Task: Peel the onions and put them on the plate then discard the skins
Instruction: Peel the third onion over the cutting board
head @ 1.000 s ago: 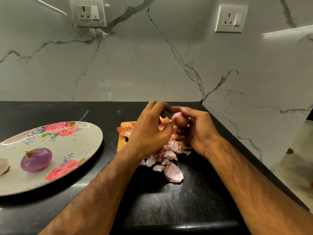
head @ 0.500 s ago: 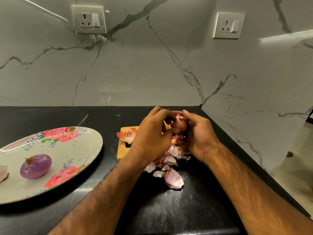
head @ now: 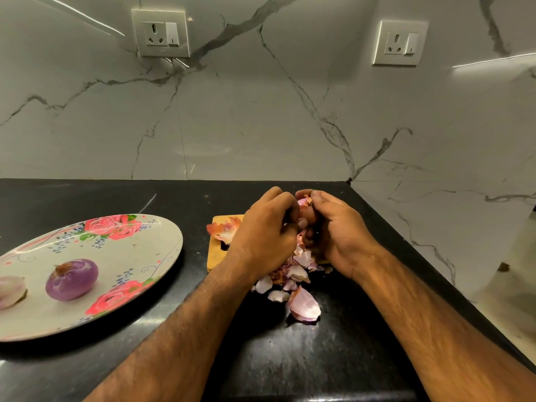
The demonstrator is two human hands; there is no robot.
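Both my hands hold a small reddish onion above a wooden cutting board. My left hand curls round the onion's left side, thumb against it. My right hand cups it from the right, fingertips pinching at its top. Most of the onion is hidden between the fingers. Loose onion skins lie piled under my hands, with a large pink piece nearest me. A floral plate at the left holds a peeled purple onion and a paler onion at the frame's edge.
The black countertop ends at a marble wall behind and at a marble side wall on the right. Two wall sockets are mounted above. A curled skin lies on the board's far left corner.
My hands have closed more tightly round the onion, which shows less than before. The camera tilted up slightly. Plate and skins have stayed put.
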